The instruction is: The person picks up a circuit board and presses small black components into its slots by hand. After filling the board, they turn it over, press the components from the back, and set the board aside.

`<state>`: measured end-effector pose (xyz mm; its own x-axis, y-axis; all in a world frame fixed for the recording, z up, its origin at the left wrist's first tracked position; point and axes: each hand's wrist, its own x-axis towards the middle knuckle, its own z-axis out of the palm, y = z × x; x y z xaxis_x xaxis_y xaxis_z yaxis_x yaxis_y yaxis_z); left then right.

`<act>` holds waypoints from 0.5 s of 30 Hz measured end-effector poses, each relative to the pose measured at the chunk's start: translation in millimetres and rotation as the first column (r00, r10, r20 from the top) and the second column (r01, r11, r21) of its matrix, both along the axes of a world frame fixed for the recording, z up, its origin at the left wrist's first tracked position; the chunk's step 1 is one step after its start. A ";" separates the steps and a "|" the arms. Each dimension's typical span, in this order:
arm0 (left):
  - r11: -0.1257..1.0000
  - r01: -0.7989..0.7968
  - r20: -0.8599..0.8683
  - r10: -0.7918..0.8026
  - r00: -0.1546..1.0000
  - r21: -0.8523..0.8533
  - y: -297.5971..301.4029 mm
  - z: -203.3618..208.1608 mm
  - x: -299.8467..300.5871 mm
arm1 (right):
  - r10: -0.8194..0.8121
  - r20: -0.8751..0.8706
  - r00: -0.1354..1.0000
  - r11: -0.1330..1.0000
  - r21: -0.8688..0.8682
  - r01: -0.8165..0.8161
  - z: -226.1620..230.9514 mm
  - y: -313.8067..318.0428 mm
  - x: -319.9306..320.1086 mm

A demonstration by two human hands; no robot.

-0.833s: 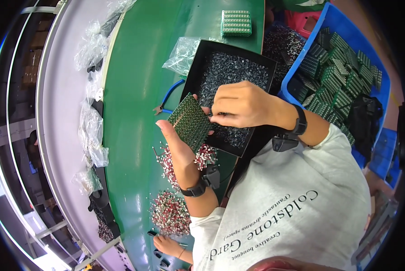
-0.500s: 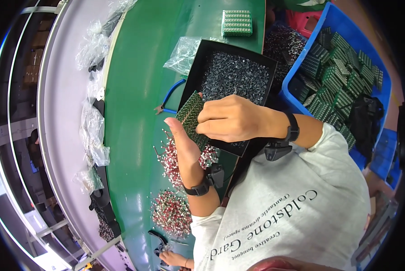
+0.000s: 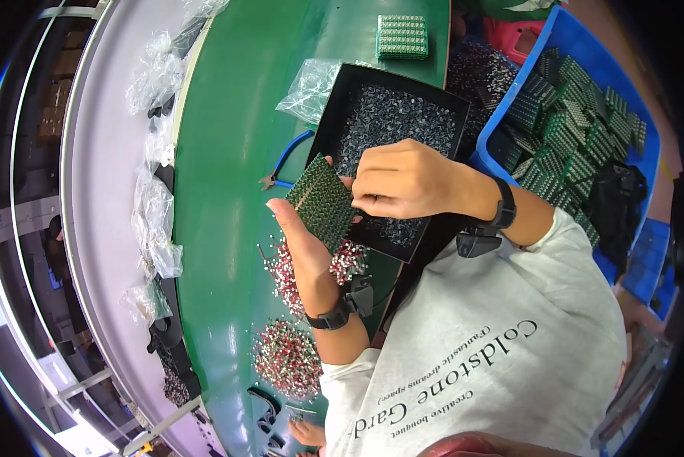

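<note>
My left hand (image 3: 307, 247) holds a green circuit board panel (image 3: 323, 202) tilted, thumb stretched along the near-left side and fingertips showing past its right edge. Rows of small parts cover the panel's face. Just off that right edge is my right hand (image 3: 406, 181), its fingers pinched together; whatever they hold is hidden or too small to name. Beneath both hands lies a black tray (image 3: 464, 114) filled with small dark pieces (image 3: 399, 126). Bunches of red and white wires (image 3: 285, 358) are heaped on the green table, partly behind my left forearm.
Blue-handled cutters (image 3: 285, 160) and a clear plastic bag (image 3: 307, 91) lie left of the tray. A stack of boards (image 3: 401, 36) stands at the far end. On the right, a blue bin (image 3: 490, 126) holds many board panels. Another person's hand (image 3: 307, 433) shows at the bottom edge.
My right hand has drawn back to the right, off the panel's face. The panel has turned so that more of its face shows. The other person's hand has shifted slightly.
</note>
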<state>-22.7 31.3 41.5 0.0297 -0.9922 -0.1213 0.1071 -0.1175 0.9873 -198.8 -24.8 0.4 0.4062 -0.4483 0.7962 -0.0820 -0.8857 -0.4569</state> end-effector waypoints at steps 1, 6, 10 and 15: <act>0.998 0.039 0.025 -0.038 0.999 -0.043 -2.2 -1.9 2.5 | 0.016 0.016 1.000 1.000 0.017 -0.016 2.0 3.0 1.4; 0.990 0.015 0.181 0.010 0.983 -0.137 -2.9 -1.6 -8.7 | 0.071 0.147 0.987 0.997 -0.053 -0.064 8.5 10.2 17.8; 0.993 0.040 0.205 -0.017 0.979 -0.109 1.3 -9.5 -4.7 | 0.086 0.044 0.995 0.993 -0.080 -0.082 5.6 12.3 20.9; 0.982 -0.004 0.192 0.041 0.981 -0.189 1.7 -12.4 -10.1 | 0.083 0.116 0.990 0.994 -0.082 -0.073 4.0 12.4 22.7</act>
<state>-32.7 33.0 29.2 0.0573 -0.9955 0.0761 -0.0882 0.0709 0.9936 -176.0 -12.4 4.3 0.3380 -0.3541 0.8720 0.0394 -0.9204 -0.3890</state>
